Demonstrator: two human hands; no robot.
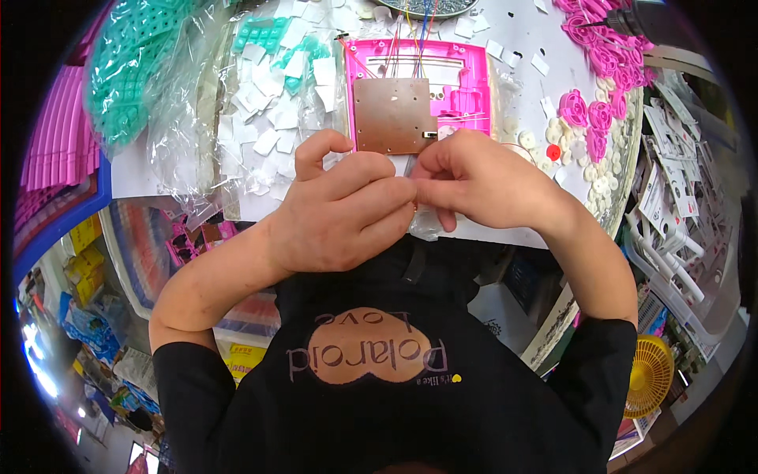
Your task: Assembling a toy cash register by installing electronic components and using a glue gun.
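A brown circuit board point(393, 110) lies over an open pink plastic housing point(475, 71), and thin coloured wires point(418, 43) run from it toward the back. Just in front of the board, my left hand point(335, 213) is closed in a pinch, its index finger curled near the board's left corner. My right hand point(489, 178) is also pinched, and its fingertips meet the left hand's. Whatever sits between the fingertips is too small and covered to name. Beneath the hands a bit of clear plastic bag point(427, 225) shows at the table's front edge.
White paper pieces point(268, 95) and a clear bag of green parts point(126, 75) lie left. Pink parts point(600, 118), white round pieces point(600, 186) and a dark pointed tool point(643, 25) are right. A metal tray point(442, 8) stands behind; a bin of white parts point(671, 174) stands beside the table.
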